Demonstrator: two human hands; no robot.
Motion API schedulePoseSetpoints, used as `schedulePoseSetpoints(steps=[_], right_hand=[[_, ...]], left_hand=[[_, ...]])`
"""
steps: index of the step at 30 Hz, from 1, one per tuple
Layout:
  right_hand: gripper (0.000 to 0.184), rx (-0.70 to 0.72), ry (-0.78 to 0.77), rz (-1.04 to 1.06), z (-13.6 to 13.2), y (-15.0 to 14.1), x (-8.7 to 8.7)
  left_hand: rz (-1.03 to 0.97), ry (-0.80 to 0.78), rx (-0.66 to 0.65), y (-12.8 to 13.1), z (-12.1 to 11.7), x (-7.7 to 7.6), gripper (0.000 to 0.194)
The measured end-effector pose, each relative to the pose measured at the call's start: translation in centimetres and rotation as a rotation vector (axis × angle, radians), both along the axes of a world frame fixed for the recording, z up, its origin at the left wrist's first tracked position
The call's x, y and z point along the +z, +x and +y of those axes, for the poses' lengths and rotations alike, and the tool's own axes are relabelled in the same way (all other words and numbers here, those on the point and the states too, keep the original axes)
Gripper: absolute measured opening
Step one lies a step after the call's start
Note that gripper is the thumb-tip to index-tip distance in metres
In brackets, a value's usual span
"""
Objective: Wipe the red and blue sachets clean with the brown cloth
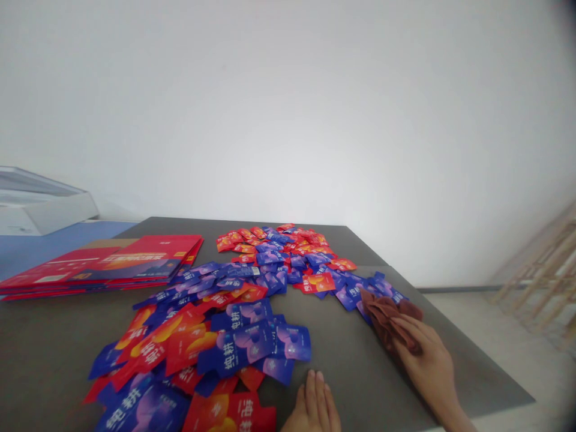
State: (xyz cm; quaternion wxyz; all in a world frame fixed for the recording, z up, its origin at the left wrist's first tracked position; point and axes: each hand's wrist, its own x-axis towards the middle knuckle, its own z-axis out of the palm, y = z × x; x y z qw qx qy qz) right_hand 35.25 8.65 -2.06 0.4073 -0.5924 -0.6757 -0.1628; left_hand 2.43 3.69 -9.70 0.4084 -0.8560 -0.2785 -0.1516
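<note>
My right hand point(425, 354) is closed on a crumpled brown cloth point(382, 318), which lies against the right end of the packet pile. Close to the table's front edge, my left hand point(312, 405) lies flat with its fingers extended, holding nothing. Just left and ahead of it are many small blue and red packets point(245, 345) in a loose heap. A second spread of packets point(288, 246) reaches across the table's far middle, and a red packet point(317, 282) lies on its near side.
Flat red printed cartons point(130, 261) are stacked at the left of the dark table point(346, 372). A white box point(49, 207) stands on a blue surface point(103, 229) beyond them. A white wall point(288, 120) rises behind. Wooden racks point(544, 276) are on the floor at right.
</note>
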Motion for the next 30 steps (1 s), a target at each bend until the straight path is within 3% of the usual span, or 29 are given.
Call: schedulePoseSetpoints(steps=[5, 10, 18, 26, 30], right_hand=[[0.032, 0.003, 0.011, -0.006, -0.1, 0.0, 0.0], [0.032, 0.002, 0.002, -0.003, -0.1, 0.0, 0.1], [0.031, 0.008, 0.007, 0.004, -0.1, -0.3, 0.4], [0.031, 0.010, 0.019, 0.002, -0.1, -0.2, 0.2], [0.032, 0.015, 0.012, 0.000, 0.0, -0.1, 0.1]], left_hand=[[-0.040, 0.017, -0.020, 0.0, 0.0, 0.1, 0.026], [0.032, -0.070, -0.018, 0.1, 0.0, 0.0, 0.027], [-0.116, 0.040, -0.027, 0.0, 0.0, 0.8, 0.022], [0.021, -0.078, -0.023, 0.2, 0.1, -0.3, 0.025], [-0.001, -0.061, -0.013, 0.2, 0.2, -0.7, 0.026]])
